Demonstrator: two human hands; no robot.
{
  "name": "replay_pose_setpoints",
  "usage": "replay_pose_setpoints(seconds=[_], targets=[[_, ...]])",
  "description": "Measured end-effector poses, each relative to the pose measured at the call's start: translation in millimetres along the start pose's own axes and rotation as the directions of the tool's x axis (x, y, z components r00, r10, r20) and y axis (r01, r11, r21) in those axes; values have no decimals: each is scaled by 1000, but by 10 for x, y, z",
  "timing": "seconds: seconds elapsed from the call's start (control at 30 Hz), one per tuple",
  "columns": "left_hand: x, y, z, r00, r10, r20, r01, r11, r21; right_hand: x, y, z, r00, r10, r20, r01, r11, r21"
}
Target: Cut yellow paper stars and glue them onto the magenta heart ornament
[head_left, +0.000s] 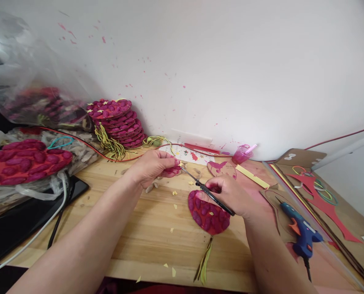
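Observation:
My left hand (155,165) pinches a small pale yellow piece (179,163), probably paper, between thumb and fingers. In my right hand (229,194) is a pair of black-handled scissors (216,197), with its blades pointing at the yellow piece and their tips close to my left fingertips. Below the scissors lies a round magenta ornament (202,218) covered with oval lumps, partly hidden by my right hand. A yellow-green and dark tassel (204,261) hangs from its near edge. Yellow scraps (171,230) are scattered over the wooden table (145,245) between my arms.
A stack of magenta ornaments (117,118) leans near the wall at left. A blue glue gun (302,230) lies at right, near red cut-outs (331,210). At the back stand a pink-stained cup (242,155) and a yellow strip (253,176). Cables (57,208) cross the left side.

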State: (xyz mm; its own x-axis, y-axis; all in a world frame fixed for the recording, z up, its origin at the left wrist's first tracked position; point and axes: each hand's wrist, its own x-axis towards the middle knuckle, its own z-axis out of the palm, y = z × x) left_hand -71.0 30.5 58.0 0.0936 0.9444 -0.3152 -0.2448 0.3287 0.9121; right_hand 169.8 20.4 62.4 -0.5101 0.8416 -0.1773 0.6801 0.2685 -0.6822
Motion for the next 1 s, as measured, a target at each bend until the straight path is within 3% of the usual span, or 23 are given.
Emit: replay_pose_setpoints(seconds=[1.0], targets=[[5, -11, 29, 999, -1, -47, 1, 1000, -3, 24, 66, 50, 998, -34, -60, 28, 995, -92]])
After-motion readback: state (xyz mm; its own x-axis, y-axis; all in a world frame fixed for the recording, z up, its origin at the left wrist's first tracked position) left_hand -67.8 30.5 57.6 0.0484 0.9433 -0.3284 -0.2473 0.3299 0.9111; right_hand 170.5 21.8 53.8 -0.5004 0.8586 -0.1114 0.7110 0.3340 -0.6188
